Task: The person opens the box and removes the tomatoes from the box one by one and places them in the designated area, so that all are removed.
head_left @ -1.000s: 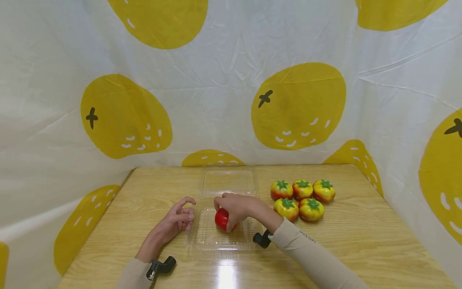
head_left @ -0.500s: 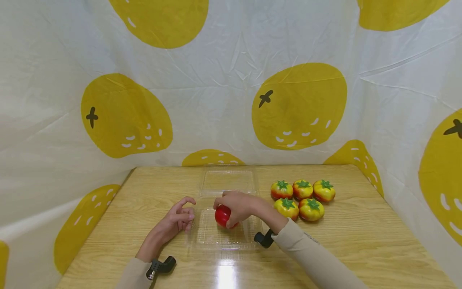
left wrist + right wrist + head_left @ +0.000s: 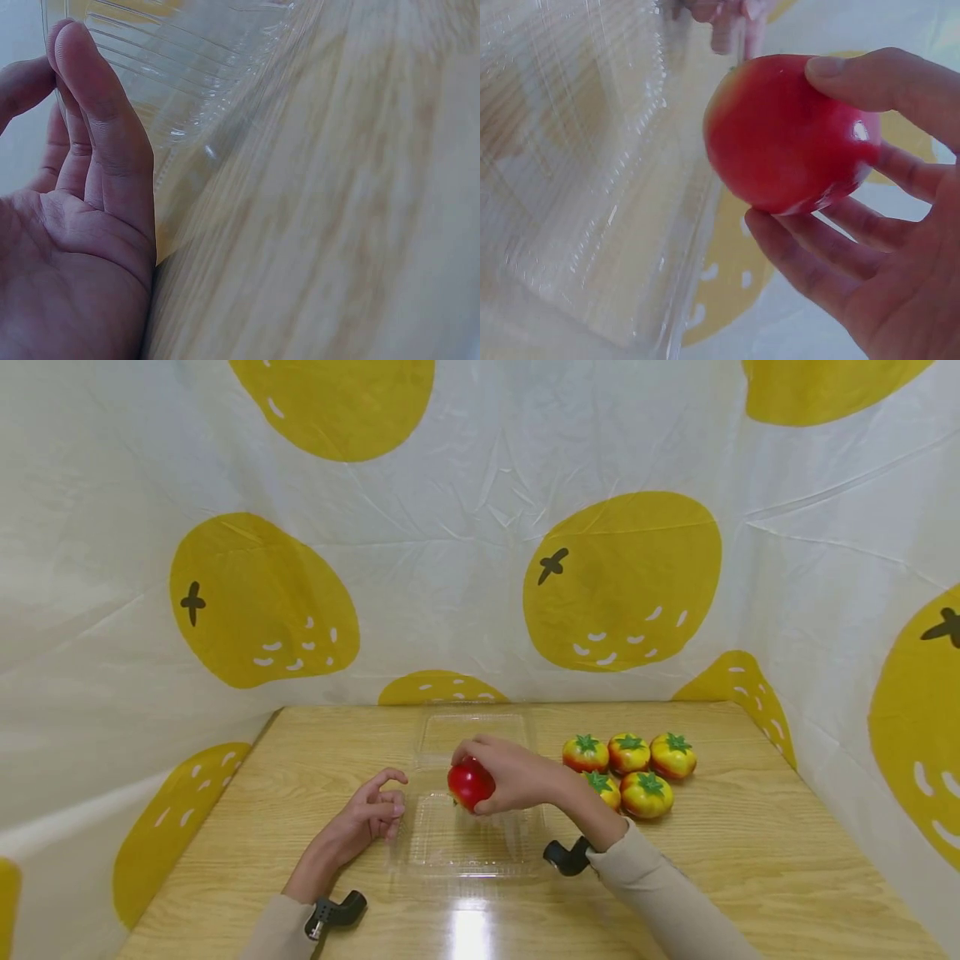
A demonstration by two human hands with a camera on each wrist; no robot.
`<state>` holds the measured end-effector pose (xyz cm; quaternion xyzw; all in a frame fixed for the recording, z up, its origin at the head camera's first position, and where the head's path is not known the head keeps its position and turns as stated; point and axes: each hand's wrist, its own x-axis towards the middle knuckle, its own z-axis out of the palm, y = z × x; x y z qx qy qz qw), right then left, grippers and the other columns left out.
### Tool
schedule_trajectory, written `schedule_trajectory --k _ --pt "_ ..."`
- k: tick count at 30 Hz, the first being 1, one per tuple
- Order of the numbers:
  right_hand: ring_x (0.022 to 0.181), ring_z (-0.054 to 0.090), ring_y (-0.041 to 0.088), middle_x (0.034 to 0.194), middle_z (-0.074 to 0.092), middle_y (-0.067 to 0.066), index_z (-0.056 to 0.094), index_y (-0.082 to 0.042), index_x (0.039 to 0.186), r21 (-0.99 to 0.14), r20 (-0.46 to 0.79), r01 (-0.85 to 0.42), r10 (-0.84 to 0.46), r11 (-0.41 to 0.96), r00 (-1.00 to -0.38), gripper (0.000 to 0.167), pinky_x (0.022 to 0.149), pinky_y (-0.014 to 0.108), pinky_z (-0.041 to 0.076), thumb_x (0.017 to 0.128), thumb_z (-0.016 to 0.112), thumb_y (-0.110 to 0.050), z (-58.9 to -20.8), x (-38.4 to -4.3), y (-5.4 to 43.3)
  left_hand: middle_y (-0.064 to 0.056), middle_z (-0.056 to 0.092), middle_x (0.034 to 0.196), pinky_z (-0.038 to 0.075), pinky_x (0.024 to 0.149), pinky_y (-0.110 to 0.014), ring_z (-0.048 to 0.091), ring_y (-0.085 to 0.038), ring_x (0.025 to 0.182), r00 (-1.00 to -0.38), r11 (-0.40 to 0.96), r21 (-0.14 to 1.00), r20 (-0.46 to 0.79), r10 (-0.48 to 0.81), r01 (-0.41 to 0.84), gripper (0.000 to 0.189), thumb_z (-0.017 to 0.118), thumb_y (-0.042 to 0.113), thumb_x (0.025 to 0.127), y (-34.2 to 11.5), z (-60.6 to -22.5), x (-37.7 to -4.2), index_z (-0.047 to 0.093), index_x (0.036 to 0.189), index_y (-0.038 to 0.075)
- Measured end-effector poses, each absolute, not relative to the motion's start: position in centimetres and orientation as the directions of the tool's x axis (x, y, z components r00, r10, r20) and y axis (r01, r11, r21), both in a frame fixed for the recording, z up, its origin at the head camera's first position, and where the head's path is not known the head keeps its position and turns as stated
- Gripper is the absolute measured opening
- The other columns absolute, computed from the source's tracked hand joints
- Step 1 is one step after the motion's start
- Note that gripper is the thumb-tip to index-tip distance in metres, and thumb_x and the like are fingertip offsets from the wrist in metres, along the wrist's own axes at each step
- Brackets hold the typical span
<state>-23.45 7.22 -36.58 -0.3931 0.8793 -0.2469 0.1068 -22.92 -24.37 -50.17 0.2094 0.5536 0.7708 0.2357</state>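
My right hand [image 3: 517,777] grips a glossy red apple [image 3: 470,783], its thumb on one side and fingers on the other. In the right wrist view the apple [image 3: 787,135] shows a yellowish patch beside the thumb-side top. Below it lies a clear plastic container [image 3: 450,865], its base bare and its hinged lid [image 3: 472,737] laid back. At the base's left edge, my left hand [image 3: 363,814] pinches the rim between thumb and fingers, with the index finger raised. The left wrist view has these fingertips right at the ribbed wall [image 3: 187,75].
Several yellow-red tomatoes [image 3: 647,794] with green star-shaped tops stand in two rows on the wooden table [image 3: 750,868], right of the container. A white cloth with yellow fruit prints [image 3: 442,585] hangs behind the table and at both sides.
The apple has risen from the container's base in my right hand, moving up and slightly away, and has turned. My left hand has stayed at the left edge.
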Motion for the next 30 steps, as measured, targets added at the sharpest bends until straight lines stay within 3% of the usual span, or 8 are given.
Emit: schedule_trajectory --k 9,18,27,30 --pt "0.12 0.058 0.025 0.142 0.053 0.01 0.049 -0.012 0.146 -0.624 0.09 -0.609 -0.729 0.49 -0.679 0.071 0.094 0.037 0.061 0.083 0.083 -0.017 -36.0 -22.9 10.1 0.005 0.068 0.088 0.056 0.059 -0.022 0.063 -0.008 0.063 -0.791 -0.288 0.95 0.085 0.606 -0.118 0.039 0.042 -0.009 0.101 -24.3 -50.1 -22.9 0.041 0.135 0.011" --pt "0.12 0.062 0.028 0.135 0.056 0.01 0.049 -0.008 0.137 -0.638 0.244 -0.632 -0.662 0.441 -0.709 0.068 0.09 0.027 0.059 0.079 0.085 -0.011 -36.2 -22.2 12.3 0.006 0.068 0.088 0.056 0.058 -0.022 0.063 -0.007 0.063 -0.793 -0.288 0.951 0.085 0.603 -0.117 0.04 0.043 -0.009 0.101 -24.3 -50.2 -22.9 0.043 0.133 0.014" --pt "0.124 0.063 0.031 0.135 0.061 0.007 0.044 -0.012 0.14 -0.687 0.247 -0.569 -0.591 0.452 -0.768 0.072 0.101 0.045 0.057 0.081 0.085 -0.015 -36.7 -21.5 14.3 0.006 0.068 0.088 0.056 0.059 -0.022 0.064 -0.007 0.064 -0.796 -0.286 0.95 0.078 0.601 -0.123 0.039 0.042 -0.009 0.101 -24.3 -50.3 -23.0 0.041 0.134 0.011" --pt "0.122 0.063 0.03 0.14 0.06 0.008 0.045 -0.013 0.145 -0.677 0.268 -0.581 -0.584 0.451 -0.766 0.074 0.099 0.046 0.057 0.082 0.084 -0.015 -37.2 -21.5 14.9 0.006 0.069 0.088 0.056 0.059 -0.022 0.064 -0.007 0.064 -0.793 -0.291 0.949 0.081 0.604 -0.125 0.039 0.041 -0.01 0.101 -24.3 -50.2 -23.0 0.041 0.133 0.012"
